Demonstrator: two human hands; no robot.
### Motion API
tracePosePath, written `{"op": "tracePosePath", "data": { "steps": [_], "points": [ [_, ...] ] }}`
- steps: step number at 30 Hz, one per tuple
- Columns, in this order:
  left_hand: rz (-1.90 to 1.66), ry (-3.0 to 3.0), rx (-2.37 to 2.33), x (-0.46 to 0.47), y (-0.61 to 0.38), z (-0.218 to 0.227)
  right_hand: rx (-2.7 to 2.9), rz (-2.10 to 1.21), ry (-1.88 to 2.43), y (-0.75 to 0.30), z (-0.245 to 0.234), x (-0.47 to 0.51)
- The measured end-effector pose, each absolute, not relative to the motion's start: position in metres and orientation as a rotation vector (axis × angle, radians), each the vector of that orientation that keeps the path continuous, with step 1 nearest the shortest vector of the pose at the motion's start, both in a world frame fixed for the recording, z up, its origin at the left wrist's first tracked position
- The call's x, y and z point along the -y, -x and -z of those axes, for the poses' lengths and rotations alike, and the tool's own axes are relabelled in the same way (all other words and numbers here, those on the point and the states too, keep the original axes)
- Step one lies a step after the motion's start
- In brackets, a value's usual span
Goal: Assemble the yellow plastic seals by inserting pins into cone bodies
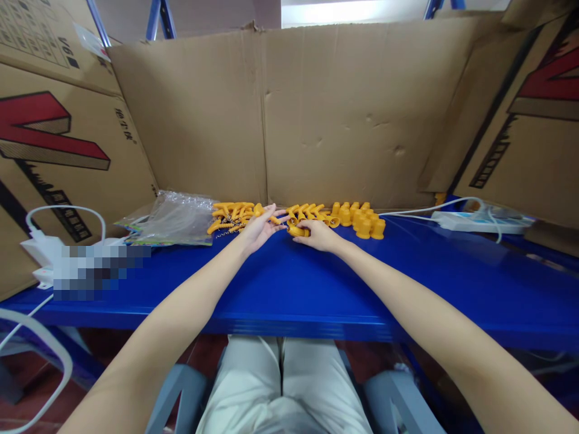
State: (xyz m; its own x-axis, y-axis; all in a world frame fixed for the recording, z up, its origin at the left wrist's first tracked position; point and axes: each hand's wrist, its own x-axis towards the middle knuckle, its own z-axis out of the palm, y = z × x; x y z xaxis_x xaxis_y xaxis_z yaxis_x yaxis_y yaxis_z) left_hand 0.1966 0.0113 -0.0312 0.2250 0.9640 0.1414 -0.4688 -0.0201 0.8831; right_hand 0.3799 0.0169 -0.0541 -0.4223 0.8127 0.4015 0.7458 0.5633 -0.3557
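My right hand is closed around a yellow plastic part with a rounded, hollow-looking body, held low over the blue table. Just left of it, my left hand is turned partly palm up with its fingers stretched apart, pointing toward that part. Behind my left hand lies a pile of yellow branched plastic pieces, with small metal springs among them. More yellow pieces with flared ends lie in a row beyond my right hand. Several yellow cup-shaped pieces stand to the right.
Clear plastic bags lie left of the pile. A cardboard panel walls off the back of the blue table. White power strips sit on the right and left, with cables. Printed cardboard boxes flank the sides.
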Motion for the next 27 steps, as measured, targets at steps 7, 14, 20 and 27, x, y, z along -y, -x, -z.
{"op": "tracePosePath", "data": {
  "steps": [7,14,20,27],
  "points": [
    [-1.052,-1.1,-0.716,-0.009,-0.193,0.036,2.227,-0.186,1.3,-0.381,0.051,-0.014],
    [-0.988,-1.193,-0.975,-0.011,-0.191,0.032,2.238,-0.122,1.339,-0.385,0.051,-0.016],
    [-0.845,-1.792,-1.336,-0.008,-0.185,0.034,2.237,-0.007,1.263,-0.388,0.056,-0.023],
    [-0.682,-2.205,-1.476,-0.012,-0.178,0.04,2.274,0.042,1.188,-0.395,0.058,-0.03]
  ]
}}
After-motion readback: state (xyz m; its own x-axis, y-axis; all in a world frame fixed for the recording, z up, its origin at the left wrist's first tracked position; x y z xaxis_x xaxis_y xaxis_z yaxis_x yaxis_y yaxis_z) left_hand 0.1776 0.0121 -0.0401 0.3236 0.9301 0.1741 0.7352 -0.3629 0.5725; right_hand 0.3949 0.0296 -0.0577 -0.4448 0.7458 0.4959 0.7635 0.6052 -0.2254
